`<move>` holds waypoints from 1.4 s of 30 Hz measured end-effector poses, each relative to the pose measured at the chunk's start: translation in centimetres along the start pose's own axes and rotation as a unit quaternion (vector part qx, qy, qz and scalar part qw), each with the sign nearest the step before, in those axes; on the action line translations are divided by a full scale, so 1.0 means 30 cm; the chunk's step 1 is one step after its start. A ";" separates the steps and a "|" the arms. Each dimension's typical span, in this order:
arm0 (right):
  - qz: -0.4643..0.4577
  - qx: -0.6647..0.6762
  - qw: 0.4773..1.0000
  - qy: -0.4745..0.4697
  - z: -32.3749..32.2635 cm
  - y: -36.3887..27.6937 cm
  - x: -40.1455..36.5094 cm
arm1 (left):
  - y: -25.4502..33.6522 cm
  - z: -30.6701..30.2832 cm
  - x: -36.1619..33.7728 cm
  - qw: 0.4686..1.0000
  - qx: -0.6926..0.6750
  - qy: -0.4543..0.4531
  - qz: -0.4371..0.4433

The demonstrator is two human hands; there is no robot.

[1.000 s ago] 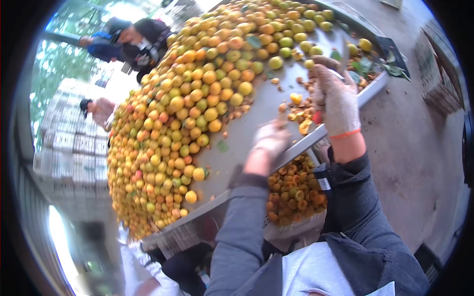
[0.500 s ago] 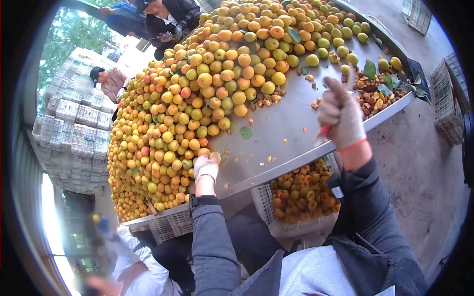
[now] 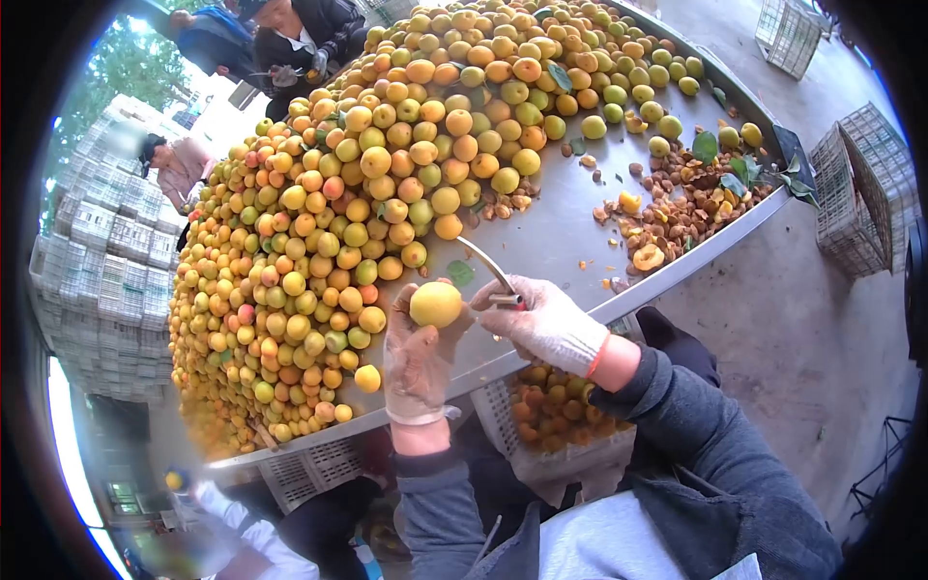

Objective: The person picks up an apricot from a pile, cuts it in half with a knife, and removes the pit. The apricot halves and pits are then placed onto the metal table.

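My left hand [image 3: 414, 372], in a pale glove, is closed round a whole yellow apricot [image 3: 435, 304] near the table's front edge. Just to its right, my gloved right hand [image 3: 559, 327] grips a knife [image 3: 486, 259] with a thin curved blade; a bit of red shows at its handle. The blade points up and left, past the held fruit. A large heap of apricots [image 3: 319, 213] spreads behind and left of my hands on the metal table [image 3: 551, 246]. Under the table edge, a white crate [image 3: 495, 416] holds opened orange apricots [image 3: 556, 404].
Pits and fruit scraps [image 3: 681, 198] lie with leaves at the table's right end. Empty crates [image 3: 855, 193] stand on the floor at right; stacked crates [image 3: 106, 280] rise at left. A co-worker [image 3: 302, 39] is across the heap, and another person's white sleeve [image 3: 232, 512] shows lower left.
My left hand has drawn back from the heap with an apricot. My right hand has swung from above the scraps, at right, inward beside it with the knife. The view has shifted slightly.
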State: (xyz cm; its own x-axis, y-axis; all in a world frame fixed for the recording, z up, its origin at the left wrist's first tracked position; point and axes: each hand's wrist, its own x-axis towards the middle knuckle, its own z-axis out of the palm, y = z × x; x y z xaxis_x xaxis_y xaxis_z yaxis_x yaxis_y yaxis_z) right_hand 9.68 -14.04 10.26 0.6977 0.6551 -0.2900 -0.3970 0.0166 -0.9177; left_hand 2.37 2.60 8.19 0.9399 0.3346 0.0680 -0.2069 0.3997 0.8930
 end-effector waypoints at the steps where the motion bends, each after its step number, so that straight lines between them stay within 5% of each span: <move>1: -0.016 -0.025 1.000 0.003 0.002 0.004 0.005 | 0.009 -0.003 0.002 0.998 -0.029 -0.049 -0.011; 6: -0.080 -0.146 0.986 0.030 -0.015 0.063 0.049 | -0.007 0.027 -0.019 0.997 0.024 0.002 -0.076; 8: -0.099 -0.179 0.979 0.019 -0.018 0.065 0.051 | 0.008 0.037 -0.024 0.941 0.334 0.014 -0.054; 12: -0.096 -0.221 0.970 0.022 -0.009 0.032 0.054 | -0.012 0.039 -0.033 0.867 0.491 0.000 0.084; 14: -0.089 -0.184 0.979 0.012 -0.004 0.020 0.054 | -0.028 0.057 -0.036 0.957 0.288 0.022 0.005; 15: -0.065 -0.161 0.985 0.028 0.000 0.003 0.049 | -0.033 0.037 -0.035 0.958 0.287 0.026 0.003; 16: -0.042 -0.137 0.989 0.042 0.005 -0.005 0.049 | -0.039 0.000 -0.031 0.995 0.073 0.016 -0.072; 17: -0.069 -0.177 0.979 0.070 0.008 0.002 0.055 | -0.042 -0.033 -0.027 0.980 -0.144 0.006 -0.140; 18: -0.069 -0.177 0.980 0.065 0.011 0.009 0.058 | -0.047 -0.060 -0.020 0.980 -0.143 0.009 -0.137; 20: -0.068 -0.202 0.975 0.068 0.013 0.022 0.061 | -0.053 -0.089 -0.008 0.922 -0.351 -0.027 -0.159; 28: -0.182 -0.264 0.947 0.014 0.096 0.112 0.040 | -0.055 -0.077 -0.020 0.956 -0.283 0.019 -0.072; 33: -0.156 -0.273 0.949 0.007 0.097 0.115 0.044 | -0.055 -0.063 -0.021 0.945 -0.315 0.017 -0.083; 42: -0.158 -0.349 0.924 0.018 0.088 0.105 0.048 | -0.048 -0.031 -0.033 0.984 -0.165 0.044 -0.043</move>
State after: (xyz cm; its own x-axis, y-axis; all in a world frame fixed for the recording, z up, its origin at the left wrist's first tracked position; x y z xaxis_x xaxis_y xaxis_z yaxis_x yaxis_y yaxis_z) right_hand 7.84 -11.05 7.66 0.7369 0.6755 0.0245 0.3018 -0.2964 -0.9061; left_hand 1.48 2.50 6.43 0.9338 0.3538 -0.0530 -0.2179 0.6801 0.7000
